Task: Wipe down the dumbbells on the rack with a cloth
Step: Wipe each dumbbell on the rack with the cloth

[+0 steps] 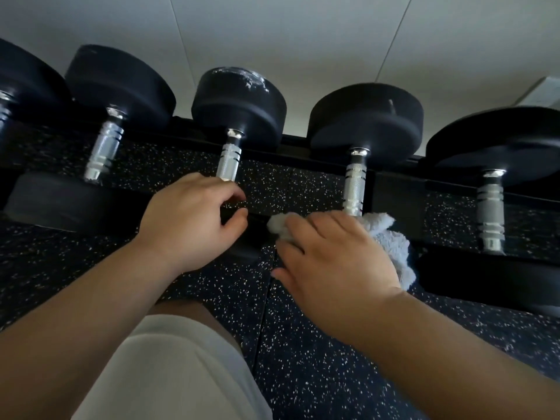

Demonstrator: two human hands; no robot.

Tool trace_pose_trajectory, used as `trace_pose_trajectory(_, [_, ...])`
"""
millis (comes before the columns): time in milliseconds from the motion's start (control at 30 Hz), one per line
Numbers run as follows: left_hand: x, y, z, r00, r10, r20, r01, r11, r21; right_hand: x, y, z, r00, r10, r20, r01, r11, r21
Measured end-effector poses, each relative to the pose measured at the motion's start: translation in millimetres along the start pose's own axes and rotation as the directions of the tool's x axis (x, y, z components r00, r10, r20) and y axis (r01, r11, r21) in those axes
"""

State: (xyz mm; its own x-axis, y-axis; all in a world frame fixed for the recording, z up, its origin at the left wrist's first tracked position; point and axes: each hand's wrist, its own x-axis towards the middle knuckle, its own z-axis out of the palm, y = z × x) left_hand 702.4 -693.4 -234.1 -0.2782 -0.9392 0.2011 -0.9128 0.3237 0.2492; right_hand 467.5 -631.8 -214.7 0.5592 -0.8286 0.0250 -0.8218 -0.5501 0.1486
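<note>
Knee [169, 368] low. Right hand [336, 262] spread on cloth [391, 237]; left hand [191, 216] curled, grip unclear — wrap cloth round dumbbell [354, 189] handle, press firmly.

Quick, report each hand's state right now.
Left hand: fingers curled by the middle dumbbell's handle; whether it grips cannot be told.
Right hand: open, fingers laid flat on the cloth.
</note>
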Motion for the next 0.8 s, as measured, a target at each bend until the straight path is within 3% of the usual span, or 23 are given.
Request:
trace_pose_trajectory(67, [0, 0, -2, 1.000, -0.006, 0.007, 0.006, 1.000, -0.018, -17, 11, 2, 0.996, -0.082, -0.043, 0.083, 0.996, 0.023])
trace_pose_trajectory(133, [0, 0, -3, 1.000, -0.009, 0.007, 0.009, 1.000, -0.029, -42, 31, 5, 0.990, -0.057, -0.130, 0.071, 0.992, 0.107])
trace_pose_trajectory(200, [1, 0, -2, 1.000, -0.011, 0.000, 0.011, 0.999, -0.037, -64, 49, 8, 0.984, 0.064, -0.166, -0.031, 0.980, 0.194])
trace_pose_trajectory(333, [2, 0, -1, 1.000, -0.021, -0.023, 0.019, 0.997, -0.069, -60, 44, 7, 0.923, 0.375, -0.092, -0.332, 0.893, 0.302])
trace_pose_trajectory(433, [1, -3, -3, 0.999, -0.038, -0.021, 0.035, 0.993, -0.114, -27, 41, -3, 0.876, 0.481, -0.026, -0.433, 0.811, 0.393])
trace_pose_trajectory(500, [0, -4, -4, 0.999, -0.040, -0.010, 0.038, 0.991, -0.129, -20, 40, -4, 0.867, 0.498, -0.025, -0.432, 0.774, 0.462])
trace_pose_trajectory(600, [0, -7, -4, 0.999, -0.052, -0.001, 0.051, 0.987, -0.155, -49, 39, 13, 0.893, 0.437, -0.110, -0.338, 0.810, 0.480])
trace_pose_trajectory(667, [1, -6, -4, 0.999, -0.054, -0.002, 0.053, 0.987, -0.153, -75, 48, 23, 0.891, 0.451, -0.047, -0.366, 0.778, 0.511])
trace_pose_trajectory(733, [2, -4, -3, 0.998, -0.061, -0.008, 0.059, 0.989, -0.133, -87, 56, 28, 0.852, 0.517, 0.077, -0.468, 0.690, 0.552])
trace_pose_trajectory(800, [3, -2, -4, 0.997, -0.080, -0.004, 0.079, 0.990, -0.117, -80, 49, 23, 0.809, 0.577, 0.113, -0.536, 0.645, 0.545])
